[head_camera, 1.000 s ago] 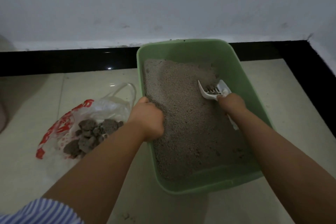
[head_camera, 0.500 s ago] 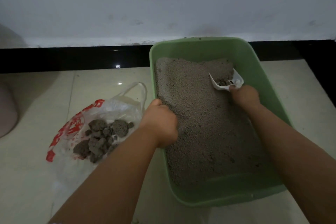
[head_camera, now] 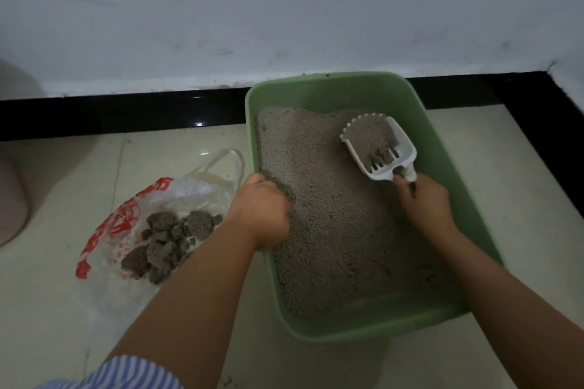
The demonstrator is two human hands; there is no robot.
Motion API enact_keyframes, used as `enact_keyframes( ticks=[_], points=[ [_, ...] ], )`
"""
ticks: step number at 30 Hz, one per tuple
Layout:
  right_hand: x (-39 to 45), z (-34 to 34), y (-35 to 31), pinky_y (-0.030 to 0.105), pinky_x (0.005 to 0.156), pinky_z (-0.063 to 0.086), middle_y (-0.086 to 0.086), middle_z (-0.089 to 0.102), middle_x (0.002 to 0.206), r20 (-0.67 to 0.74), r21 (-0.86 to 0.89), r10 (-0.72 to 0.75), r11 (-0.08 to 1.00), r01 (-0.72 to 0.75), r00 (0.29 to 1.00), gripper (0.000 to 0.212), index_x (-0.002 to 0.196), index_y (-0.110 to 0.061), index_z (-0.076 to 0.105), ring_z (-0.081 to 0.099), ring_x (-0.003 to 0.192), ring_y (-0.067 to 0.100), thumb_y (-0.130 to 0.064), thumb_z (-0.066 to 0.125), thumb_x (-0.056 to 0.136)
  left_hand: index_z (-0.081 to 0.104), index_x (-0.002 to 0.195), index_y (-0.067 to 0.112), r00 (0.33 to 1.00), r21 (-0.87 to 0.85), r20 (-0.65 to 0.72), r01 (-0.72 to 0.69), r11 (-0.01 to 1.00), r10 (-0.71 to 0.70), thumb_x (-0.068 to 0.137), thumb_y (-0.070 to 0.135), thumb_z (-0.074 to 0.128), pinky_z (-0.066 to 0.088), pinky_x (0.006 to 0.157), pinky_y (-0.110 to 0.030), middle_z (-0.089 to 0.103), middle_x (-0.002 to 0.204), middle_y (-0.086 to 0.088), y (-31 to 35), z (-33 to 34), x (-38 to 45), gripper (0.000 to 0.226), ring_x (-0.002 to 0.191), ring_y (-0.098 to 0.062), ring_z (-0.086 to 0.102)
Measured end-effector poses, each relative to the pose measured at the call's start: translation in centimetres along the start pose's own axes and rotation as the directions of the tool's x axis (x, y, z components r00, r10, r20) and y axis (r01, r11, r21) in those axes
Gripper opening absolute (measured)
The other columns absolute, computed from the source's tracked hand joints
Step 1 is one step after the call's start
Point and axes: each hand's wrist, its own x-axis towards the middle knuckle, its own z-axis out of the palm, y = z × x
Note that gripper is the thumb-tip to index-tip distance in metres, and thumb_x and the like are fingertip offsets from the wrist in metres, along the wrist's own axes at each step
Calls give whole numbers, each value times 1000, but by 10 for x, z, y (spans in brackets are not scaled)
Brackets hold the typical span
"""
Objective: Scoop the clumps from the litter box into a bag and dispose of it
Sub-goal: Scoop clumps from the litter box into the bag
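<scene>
A green litter box [head_camera: 448,148] full of grey litter [head_camera: 331,224] stands on the tiled floor against the wall. My right hand [head_camera: 423,202] grips the handle of a white slotted scoop [head_camera: 379,145], raised over the far right of the litter and loaded with litter. My left hand [head_camera: 262,211] grips the box's left rim, fingers curled over it into the litter. To the left of the box lies an open clear plastic bag with red print [head_camera: 126,221], holding several dark clumps [head_camera: 170,240].
A white wall [head_camera: 284,9] with a black skirting strip [head_camera: 110,110] runs behind the box. A pale rounded object [head_camera: 9,167] sits at the far left edge. Cream floor tiles [head_camera: 63,309] surround the bag and box.
The scoop has risen out of the litter and now faces up with a load of litter in it. My left hand stays on the rim. The camera shifted slightly.
</scene>
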Motion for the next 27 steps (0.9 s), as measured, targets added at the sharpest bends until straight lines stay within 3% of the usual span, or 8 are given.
enact_keyframes(
  ticks=[4, 9, 13, 17, 20, 23, 25, 27],
  points=[
    [-28, -5, 0, 21, 49, 27, -2, 38, 55, 46, 33, -31, 999, 30, 998, 33, 71, -4, 45, 35, 51, 8, -26, 47, 96, 66, 98, 15, 1000, -5, -18, -1, 1000, 1, 90, 20, 39, 23, 102, -29, 65, 101, -3, 1, 0, -4, 29, 101, -18, 50],
    [-58, -27, 10, 28, 50, 26, 6, 45, 60, 61, 51, 51, 997, -54, 997, 33, 75, -3, 47, 44, 62, 23, -29, 46, 96, 67, 96, 14, 998, -35, -54, -23, 999, 21, 90, 22, 32, 22, 102, -28, 63, 97, -2, 2, 1, -7, 36, 98, -17, 48],
    [-74, -37, 6, 18, 47, 25, -3, 39, 57, 107, 18, 72, 997, -74, 992, 34, 76, -6, 48, 44, 64, 22, -33, 43, 97, 65, 82, 14, 993, -129, -115, -21, 991, 6, 69, 26, 17, 23, 98, -27, 52, 78, 0, 3, 5, -10, 51, 81, -16, 38],
    [-87, -31, -11, 33, 51, 16, -6, 32, 55, 177, -6, 74, 997, -74, 981, 43, 59, -15, 38, 42, 72, 18, -32, 41, 98, 69, 75, 5, 987, -184, -160, -12, 983, -18, 68, 23, 25, 27, 93, -32, 64, 78, -11, 2, 13, -11, 48, 86, -26, 52],
    [-96, -22, -16, 31, 49, 20, -4, 33, 55, 210, -23, 92, 996, -89, 973, 45, 56, -18, 31, 43, 71, 19, -33, 40, 98, 63, 51, 7, 986, -120, -165, 10, 993, -30, 64, 19, 33, 27, 79, -30, 59, 55, -7, 7, 14, -12, 34, 63, -25, 54],
    [-101, -21, -15, 29, 61, 34, 11, 54, 71, 218, -102, 106, 991, -85, 970, 35, 79, -8, 54, 58, 85, 30, -33, 38, 98, 48, 32, 14, 965, -107, -257, 17, 994, -44, 58, 22, 31, 23, 64, -28, 44, 34, 3, 8, 17, -15, 32, 39, -18, 45],
    [-102, -24, -10, 32, 75, 43, 20, 62, 91, 195, -179, 134, 979, -99, 972, 39, 93, -3, 61, 61, 99, 31, -33, 37, 98, 48, 32, 14, 970, -129, -239, 2, 992, -33, 59, 23, 31, 23, 64, -29, 44, 34, 1, 8, 23, -16, 33, 39, -19, 45],
    [-102, -31, -4, 32, 79, 45, 21, 65, 97, 168, -212, 164, 969, -126, 972, 42, 96, -1, 63, 61, 101, 32, -34, 36, 98, 51, 34, 12, 971, -160, -239, -25, 987, -14, 59, 20, 33, 23, 66, -30, 47, 36, -1, 10, 21, -16, 32, 42, -21, 48]
  ],
)
